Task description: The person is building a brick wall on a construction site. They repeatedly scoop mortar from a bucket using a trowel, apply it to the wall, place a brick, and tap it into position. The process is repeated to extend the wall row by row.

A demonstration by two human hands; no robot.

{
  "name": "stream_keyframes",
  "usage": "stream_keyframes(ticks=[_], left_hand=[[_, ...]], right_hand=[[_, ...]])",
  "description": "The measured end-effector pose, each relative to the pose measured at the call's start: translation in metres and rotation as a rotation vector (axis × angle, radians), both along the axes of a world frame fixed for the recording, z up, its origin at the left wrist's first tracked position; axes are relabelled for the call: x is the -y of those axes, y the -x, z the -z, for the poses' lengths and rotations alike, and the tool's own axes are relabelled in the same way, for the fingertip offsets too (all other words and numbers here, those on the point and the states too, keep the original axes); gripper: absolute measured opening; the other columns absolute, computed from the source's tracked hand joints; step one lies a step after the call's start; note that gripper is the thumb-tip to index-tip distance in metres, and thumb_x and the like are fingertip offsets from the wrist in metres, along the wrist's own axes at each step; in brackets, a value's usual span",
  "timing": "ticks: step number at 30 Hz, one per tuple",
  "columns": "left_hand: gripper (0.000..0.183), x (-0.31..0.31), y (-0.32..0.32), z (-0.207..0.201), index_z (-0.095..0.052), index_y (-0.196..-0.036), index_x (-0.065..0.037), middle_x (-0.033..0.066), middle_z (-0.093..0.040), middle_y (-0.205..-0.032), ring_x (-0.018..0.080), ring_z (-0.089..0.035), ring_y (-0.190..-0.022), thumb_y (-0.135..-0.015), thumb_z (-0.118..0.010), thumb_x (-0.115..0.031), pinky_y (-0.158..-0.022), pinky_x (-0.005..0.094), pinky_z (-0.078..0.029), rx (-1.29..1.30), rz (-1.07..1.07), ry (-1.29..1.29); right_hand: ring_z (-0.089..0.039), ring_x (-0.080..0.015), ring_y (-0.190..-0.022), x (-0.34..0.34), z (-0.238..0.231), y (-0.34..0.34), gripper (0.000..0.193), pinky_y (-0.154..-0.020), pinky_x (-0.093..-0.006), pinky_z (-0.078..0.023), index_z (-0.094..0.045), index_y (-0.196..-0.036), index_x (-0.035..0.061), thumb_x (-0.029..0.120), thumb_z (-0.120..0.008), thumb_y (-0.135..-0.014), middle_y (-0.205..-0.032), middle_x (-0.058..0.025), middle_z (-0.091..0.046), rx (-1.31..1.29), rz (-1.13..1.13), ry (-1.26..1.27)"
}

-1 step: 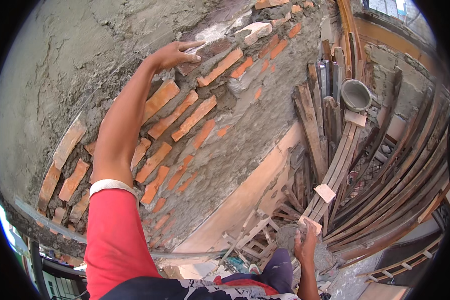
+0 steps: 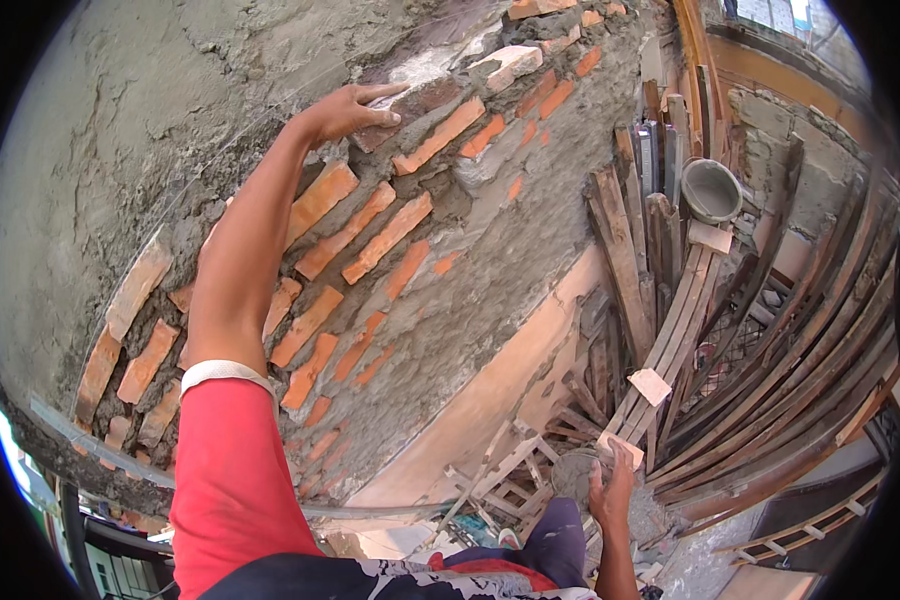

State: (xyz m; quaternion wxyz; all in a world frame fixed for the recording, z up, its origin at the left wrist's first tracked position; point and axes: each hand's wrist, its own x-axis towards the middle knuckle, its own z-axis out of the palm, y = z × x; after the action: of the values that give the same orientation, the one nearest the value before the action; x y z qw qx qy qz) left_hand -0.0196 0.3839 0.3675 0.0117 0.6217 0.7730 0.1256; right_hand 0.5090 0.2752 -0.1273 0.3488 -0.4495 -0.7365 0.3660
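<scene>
My left hand (image 2: 342,112) reaches up to the top course of a rough brick wall. It grips the end of a dark, mortar-smeared brick (image 2: 425,100), thumb on the front face and a finger stretched along the top. Grey wet-looking mortar (image 2: 450,195) lies around and between the orange bricks (image 2: 388,236) below. Down at the lower right, my right hand (image 2: 612,495) has its fingers round a pale orange brick (image 2: 625,452). That brick is close to the ends of some planks, and I cannot tell whether it touches them.
A thin string (image 2: 260,112) runs along the wall top. On long planks (image 2: 675,330) lie two bricks, one a pale brick (image 2: 650,386). A grey bucket (image 2: 712,192) stands beyond them. Stacked timber (image 2: 810,370) fills the right side, with a wooden ladder (image 2: 815,530) below.
</scene>
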Motion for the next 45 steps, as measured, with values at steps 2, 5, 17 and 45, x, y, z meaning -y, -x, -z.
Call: stream_keyframes(ticks=[2, 5, 17, 45], left_hand=[[0.071, -0.002, 0.001, 0.003, -0.047, -0.153, -0.039, 0.0117, -0.046, -0.159, 0.0326, -0.04, -0.149, -0.089, -0.076, -0.051, -0.124, 0.0493, -0.033, -0.02, 0.016, -0.023], [0.07, -0.002, 0.003, 0.005, -0.048, -0.153, -0.04, 0.0114, -0.043, -0.161, 0.0337, -0.038, -0.15, -0.089, -0.075, -0.051, -0.124, 0.0502, -0.032, -0.046, 0.01, -0.021], [0.063, -0.001, -0.009, -0.001, -0.039, -0.157, -0.042, 0.0072, -0.03, -0.168, 0.039, -0.028, -0.154, -0.099, -0.061, -0.051, -0.124, 0.06, -0.027, 0.07, -0.054, 0.078], [0.067, -0.002, -0.007, 0.014, -0.036, -0.16, -0.032, 0.0104, -0.034, -0.165, 0.0343, -0.028, -0.154, -0.101, -0.057, -0.055, -0.126, 0.0498, -0.03, -0.01, -0.078, -0.03]], right_hand=[[-0.05, -0.0482, -0.129, -0.002, -0.003, -0.001, 0.052, -0.112, -0.0516, -0.039, -0.053, -0.14, -0.0009, 0.009, -0.066, -0.091, -0.136, -0.0289, -0.054, 0.021, 0.001, -0.023], [-0.05, -0.048, -0.129, -0.003, -0.003, 0.001, 0.051, -0.111, -0.0513, -0.039, -0.053, -0.14, -0.0009, 0.009, -0.066, -0.092, -0.136, -0.0281, -0.054, 0.028, -0.011, -0.009], [-0.053, -0.046, -0.127, -0.007, 0.027, 0.0, 0.051, -0.112, -0.0508, -0.039, -0.054, -0.14, -0.0005, 0.011, -0.066, -0.091, -0.136, -0.0275, -0.055, 0.008, -0.026, 0.164], [-0.071, -0.0408, -0.102, 0.069, 0.442, -0.125, 0.059, -0.09, -0.0499, -0.056, -0.056, -0.12, 0.0016, 0.039, -0.082, -0.083, -0.107, -0.0207, -0.072, 0.851, 0.055, 0.739]])
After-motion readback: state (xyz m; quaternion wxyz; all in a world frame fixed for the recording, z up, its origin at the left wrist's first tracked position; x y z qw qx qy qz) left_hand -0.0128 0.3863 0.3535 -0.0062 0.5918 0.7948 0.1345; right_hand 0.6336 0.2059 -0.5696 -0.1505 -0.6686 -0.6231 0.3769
